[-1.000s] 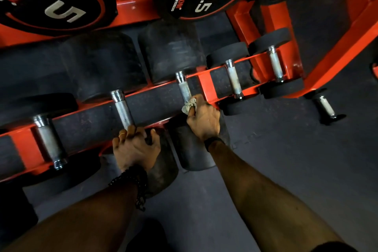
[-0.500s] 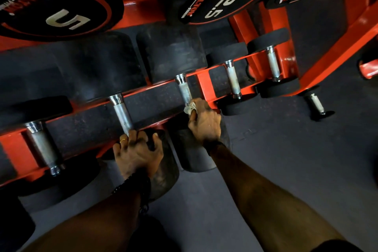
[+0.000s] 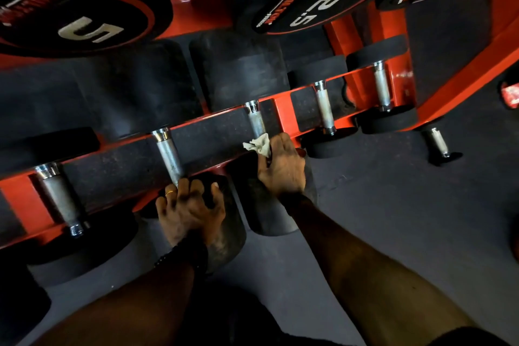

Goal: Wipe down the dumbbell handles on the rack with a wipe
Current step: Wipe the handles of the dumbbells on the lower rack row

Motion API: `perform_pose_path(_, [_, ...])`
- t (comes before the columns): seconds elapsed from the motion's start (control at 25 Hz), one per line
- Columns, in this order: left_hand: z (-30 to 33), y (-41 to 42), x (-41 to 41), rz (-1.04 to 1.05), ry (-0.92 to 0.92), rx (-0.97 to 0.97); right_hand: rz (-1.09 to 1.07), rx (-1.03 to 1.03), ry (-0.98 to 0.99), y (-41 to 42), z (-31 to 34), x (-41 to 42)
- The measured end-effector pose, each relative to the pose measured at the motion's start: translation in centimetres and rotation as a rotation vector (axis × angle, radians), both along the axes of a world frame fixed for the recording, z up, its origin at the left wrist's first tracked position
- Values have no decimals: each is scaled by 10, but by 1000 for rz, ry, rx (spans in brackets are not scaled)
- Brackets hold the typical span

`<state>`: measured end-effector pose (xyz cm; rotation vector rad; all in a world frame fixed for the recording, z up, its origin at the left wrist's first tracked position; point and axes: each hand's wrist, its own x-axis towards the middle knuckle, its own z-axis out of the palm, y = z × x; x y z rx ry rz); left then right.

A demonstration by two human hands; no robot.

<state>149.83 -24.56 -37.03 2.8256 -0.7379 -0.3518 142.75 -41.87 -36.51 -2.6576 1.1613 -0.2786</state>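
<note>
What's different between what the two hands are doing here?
The right hand holds a crumpled white wipe against the near end of one dumbbell handle; the left hand holds no wipe and grips the near black head of the neighbouring dumbbell. The left hand shows a ring and a beaded bracelet; the right wrist has a plain dark band. Both rest on dumbbells on the orange rack.

Both bare forearms reach up from the bottom of the frame toward its centre. The left hand (image 3: 191, 211), ring on one finger and beaded band at the wrist, has its fingers curled over. The right hand (image 3: 283, 166) pinches a crumpled wipe (image 3: 258, 143).
</note>
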Motion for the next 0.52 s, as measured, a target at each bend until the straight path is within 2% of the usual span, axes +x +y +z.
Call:
perform_pose_path(0.16, [1,-1,0,-1,-14,-3,52,6,-21,-4,3,1])
perform_pose_path(0.36, [4,-3,-1,19,-37,-11,-29,8,42,0,11,5])
perform_pose_path(0.52, [3,-3,-3,28,-64,-48,-37,33,18,-1,14,6])
